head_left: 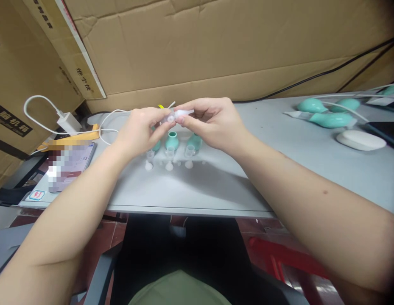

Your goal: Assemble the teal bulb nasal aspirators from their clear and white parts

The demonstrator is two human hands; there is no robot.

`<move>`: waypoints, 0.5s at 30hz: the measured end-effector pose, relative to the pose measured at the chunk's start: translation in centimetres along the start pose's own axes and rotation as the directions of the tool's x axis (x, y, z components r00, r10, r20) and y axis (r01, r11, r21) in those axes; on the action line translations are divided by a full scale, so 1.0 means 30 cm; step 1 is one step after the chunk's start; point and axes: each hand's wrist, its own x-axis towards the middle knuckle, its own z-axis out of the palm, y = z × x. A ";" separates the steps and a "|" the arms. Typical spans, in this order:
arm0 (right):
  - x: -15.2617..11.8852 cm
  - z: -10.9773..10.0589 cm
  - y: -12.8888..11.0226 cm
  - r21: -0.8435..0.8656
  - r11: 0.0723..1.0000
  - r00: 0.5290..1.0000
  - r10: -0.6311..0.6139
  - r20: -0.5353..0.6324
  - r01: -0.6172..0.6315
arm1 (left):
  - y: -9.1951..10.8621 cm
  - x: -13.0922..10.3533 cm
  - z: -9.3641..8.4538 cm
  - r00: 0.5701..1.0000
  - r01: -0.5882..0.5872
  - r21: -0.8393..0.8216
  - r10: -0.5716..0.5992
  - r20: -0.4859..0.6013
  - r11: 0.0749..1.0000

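Note:
My left hand (140, 127) pinches a small clear plastic part (167, 119). Fingers of my right hand (212, 120) are closed on a white tapered nozzle (183, 113), whose tip points right. The two pieces touch, held above the table. Below them stand teal bulbs; the middle bulb (172, 140) has its round opening facing up, and my hands partly cover the other two. In front of the bulbs are clear cups (170, 151) and white cone-shaped tips (169, 165), with some tiny clear pieces between them.
On the grey table (197, 190), a phone (72, 165), a white charger (69, 123) and an orange strip (69, 140) lie left. At right are several teal bulbs (332, 120), one bagged, and a white oval object (361, 140). Cardboard (197, 51) stands behind; a black cable runs along it.

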 end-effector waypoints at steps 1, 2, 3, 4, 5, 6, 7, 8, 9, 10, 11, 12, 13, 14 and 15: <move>-0.002 0.003 -0.002 -0.031 0.999 1.000 -0.016 -0.022 0.015 | 0.009 0.001 -0.002 1.000 0.022 0.008 -0.022 0.006 1.000; -0.004 0.007 -0.002 -0.064 0.997 0.998 -0.032 -0.047 0.029 | 0.018 0.001 -0.003 0.999 0.044 0.009 -0.044 0.010 0.999; -0.007 0.013 -0.001 -0.099 0.994 0.996 -0.048 -0.070 0.041 | 0.027 0.002 -0.003 0.998 0.062 0.003 -0.062 0.011 0.998; -0.011 0.019 0.001 -0.133 0.990 0.994 -0.066 -0.092 0.053 | 0.035 0.003 -0.002 0.997 0.071 -0.009 -0.071 0.008 0.997; -0.015 0.025 0.003 -0.165 0.984 0.990 -0.084 -0.109 0.065 | 0.041 0.004 -0.001 0.997 0.075 -0.026 -0.075 0.002 0.997; -0.018 0.029 0.004 -0.191 0.978 0.986 -0.106 -0.129 0.080 | 0.043 0.004 0.000 0.996 0.087 -0.045 -0.087 -0.003 0.995; -0.020 0.029 0.003 -0.212 0.973 0.981 -0.129 -0.147 0.096 | 0.041 0.005 -0.001 0.994 0.109 -0.067 -0.110 -0.008 0.992; -0.022 0.025 0.000 -0.228 0.967 0.975 -0.152 -0.164 0.112 | 0.035 0.005 -0.004 0.990 0.140 -0.087 -0.142 -0.017 0.986; -0.022 0.017 -0.007 -0.240 0.963 0.971 -0.168 -0.171 0.124 | 0.025 0.005 -0.009 0.983 0.175 -0.100 -0.179 -0.034 0.979; -0.021 0.005 -0.016 -0.251 0.958 0.970 -0.180 -0.161 0.136 | 0.013 0.005 -0.017 0.974 0.214 -0.108 -0.220 -0.053 0.971; -0.019 -0.011 -0.027 -0.264 0.953 0.974 -0.186 -0.126 0.148 | -0.002 0.004 -0.027 0.965 0.245 -0.103 -0.253 -0.073 0.964; -0.016 -0.029 -0.039 -0.280 0.947 0.984 -0.176 -0.040 0.158 | -0.016 0.003 -0.038 0.957 0.268 -0.092 -0.277 -0.089 0.959; -0.013 -0.046 -0.049 -0.294 0.937 0.982 -0.172 0.085 0.189 | -0.030 0.002 -0.048 0.953 0.284 -0.083 -0.290 -0.087 0.955; -0.011 -0.062 -0.058 -0.309 0.921 0.957 -0.167 0.239 0.238 | -0.042 0.000 -0.057 0.952 0.290 -0.080 -0.296 -0.078 0.954; -0.012 -0.074 -0.063 -0.319 0.905 0.916 -0.155 0.371 0.282 | -0.051 -0.002 -0.064 0.953 0.292 -0.080 -0.297 -0.065 0.953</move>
